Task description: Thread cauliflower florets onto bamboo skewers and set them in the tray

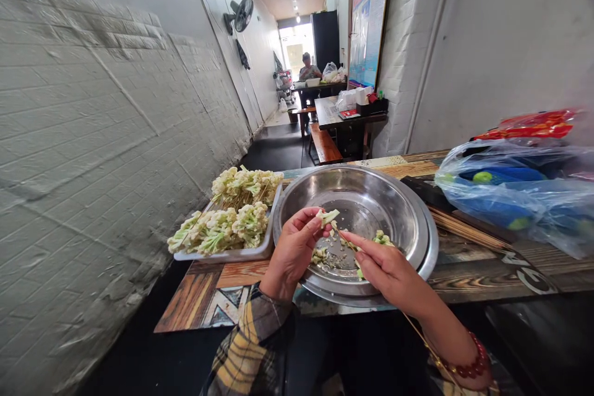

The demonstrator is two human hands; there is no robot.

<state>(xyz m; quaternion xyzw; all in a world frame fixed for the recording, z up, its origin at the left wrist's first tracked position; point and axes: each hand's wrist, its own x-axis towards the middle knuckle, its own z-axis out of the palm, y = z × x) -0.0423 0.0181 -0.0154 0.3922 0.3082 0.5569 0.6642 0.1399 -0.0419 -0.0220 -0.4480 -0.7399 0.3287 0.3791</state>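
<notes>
Over a wide steel bowl (pixel 403 210), my left hand (pixel 299 241) pinches a small cauliflower floret (pixel 328 217). My right hand (pixel 378 263) grips a thin wooden skewer (pixel 411 322), its tip end close to the floret; whether it has entered the floret I cannot make out. The skewer's long end runs back under my right wrist. Cauliflower pieces (pixel 320 255) and crumbs lie in the bottom of the bowl, partly hidden by my hands. Left of the bowl, a white tray (pixel 253 253) carries piled skewered cauliflower (pixel 218 229).
Loose skewers (pixel 468 229) lie right of the bowl, beside a clear plastic bag (pixel 510 185) with blue and green contents. The patchwork wooden table (pixel 195 297) ends near my forearms. Farther off are a bench (pixel 325 143), another table (pixel 331 112) and a seated person (pixel 309 68).
</notes>
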